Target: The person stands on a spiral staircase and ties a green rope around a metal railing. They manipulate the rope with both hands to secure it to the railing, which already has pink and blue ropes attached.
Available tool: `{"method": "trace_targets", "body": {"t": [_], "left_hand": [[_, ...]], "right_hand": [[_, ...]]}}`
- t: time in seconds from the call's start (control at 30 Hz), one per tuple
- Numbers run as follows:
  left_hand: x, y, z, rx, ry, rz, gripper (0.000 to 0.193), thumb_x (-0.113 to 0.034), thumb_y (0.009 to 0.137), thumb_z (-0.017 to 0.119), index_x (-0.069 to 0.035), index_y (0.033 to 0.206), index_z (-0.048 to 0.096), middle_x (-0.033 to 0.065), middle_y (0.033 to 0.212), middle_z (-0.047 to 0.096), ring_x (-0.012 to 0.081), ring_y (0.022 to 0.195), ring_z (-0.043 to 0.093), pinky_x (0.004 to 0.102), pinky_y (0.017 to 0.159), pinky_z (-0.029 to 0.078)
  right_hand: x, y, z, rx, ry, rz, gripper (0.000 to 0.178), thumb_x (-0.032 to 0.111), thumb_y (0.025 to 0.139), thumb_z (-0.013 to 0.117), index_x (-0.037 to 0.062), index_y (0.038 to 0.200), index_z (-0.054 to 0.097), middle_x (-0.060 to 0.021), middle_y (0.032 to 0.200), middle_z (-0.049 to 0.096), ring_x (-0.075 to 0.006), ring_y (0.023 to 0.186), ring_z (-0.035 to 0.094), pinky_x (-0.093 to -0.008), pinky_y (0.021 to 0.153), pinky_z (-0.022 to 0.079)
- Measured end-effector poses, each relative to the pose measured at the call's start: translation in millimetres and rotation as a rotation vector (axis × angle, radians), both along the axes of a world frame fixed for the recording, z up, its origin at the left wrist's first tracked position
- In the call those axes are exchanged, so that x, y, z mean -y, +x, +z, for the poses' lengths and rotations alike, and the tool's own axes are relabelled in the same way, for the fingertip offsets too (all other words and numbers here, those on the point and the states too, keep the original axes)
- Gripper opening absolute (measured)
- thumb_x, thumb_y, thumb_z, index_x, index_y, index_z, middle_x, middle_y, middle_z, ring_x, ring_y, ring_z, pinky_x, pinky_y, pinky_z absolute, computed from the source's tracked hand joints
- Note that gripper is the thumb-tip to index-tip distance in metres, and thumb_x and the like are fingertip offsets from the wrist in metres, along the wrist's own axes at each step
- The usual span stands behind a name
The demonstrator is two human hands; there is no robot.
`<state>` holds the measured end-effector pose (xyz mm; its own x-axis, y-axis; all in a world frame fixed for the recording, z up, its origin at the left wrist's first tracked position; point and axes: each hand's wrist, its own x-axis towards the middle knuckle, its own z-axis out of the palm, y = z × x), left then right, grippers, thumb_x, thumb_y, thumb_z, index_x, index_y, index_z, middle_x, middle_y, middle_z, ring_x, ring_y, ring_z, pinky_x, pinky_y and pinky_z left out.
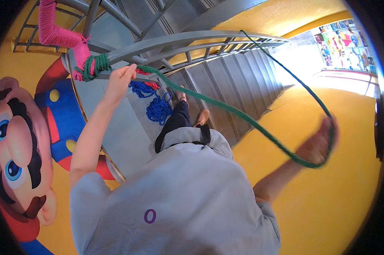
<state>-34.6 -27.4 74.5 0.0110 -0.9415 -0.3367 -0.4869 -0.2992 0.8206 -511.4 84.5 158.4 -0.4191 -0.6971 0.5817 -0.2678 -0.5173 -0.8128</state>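
Note:
Pink rope is wound tightly around the bent end of the grey handrail. Beside it, several turns of green rope circle the rail. My left hand is closed at the rail just past these turns, pinching the green rope where it leaves them. From there the rope sweeps right in a long curve to my right hand, bends around it, and rises to cross the handrail farther along. Motion blurs my right hand, so its fingers cannot be made out.
Blue rope lies heaped on the landing near my feet, with a red piece beside it. Dark steps run along the railing's far side. A large painted cartoon figure covers the left wall; the right wall is yellow.

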Motion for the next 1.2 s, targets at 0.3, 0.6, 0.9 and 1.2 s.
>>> {"method": "trace_targets", "body": {"t": [0.3,0.6,0.9,1.2], "left_hand": [[11,21,9,-0.119,0.375,-0.233,0.036,-0.029,0.096,0.044,-0.004,0.075,0.057,0.0076,0.063,0.062,0.0111,0.058,0.054,0.0259,0.063,0.039],[-2,22,26,0.019,0.364,-0.304,0.039,-0.032,0.096,0.045,-0.007,0.069,0.056,-0.0048,0.058,0.042,0.0065,0.054,0.035,0.0237,0.053,0.032],[-15,47,24,-0.026,0.209,-0.488,0.040,-0.032,0.097,0.044,-0.006,0.068,0.054,-0.0012,0.056,0.041,0.0078,0.054,0.038,0.0260,0.051,0.032],[-12,49,34,-0.050,0.367,-0.491,0.040,-0.031,0.098,0.043,-0.005,0.068,0.052,-0.0022,0.057,0.037,0.0068,0.056,0.035,0.0259,0.052,0.031]], "right_hand": [[21,338,-76,-0.376,0.080,1.472,0.036,0.004,0.066,0.059,-0.0025,0.101,0.051,-0.0178,0.109,0.051,-0.0342,0.096,0.055,-0.0419,0.082,0.048],[68,313,-137,0.068,0.590,1.079,0.015,-0.005,0.073,0.048,0.0019,0.076,0.061,-0.0128,0.092,0.066,-0.0233,0.084,0.063,-0.0365,0.081,0.050],[250,287,-175,1.532,1.042,0.971,0.044,0.029,0.093,0.045,-0.0113,0.108,0.045,-0.0210,0.094,0.059,-0.0362,0.091,0.056,-0.0490,0.091,0.043],[217,-110,-259,1.793,0.509,0.255,0.045,0.030,0.087,0.046,-0.0059,0.114,0.048,-0.0057,0.081,0.049,-0.0181,0.072,0.046,-0.0328,0.066,0.039]]}}
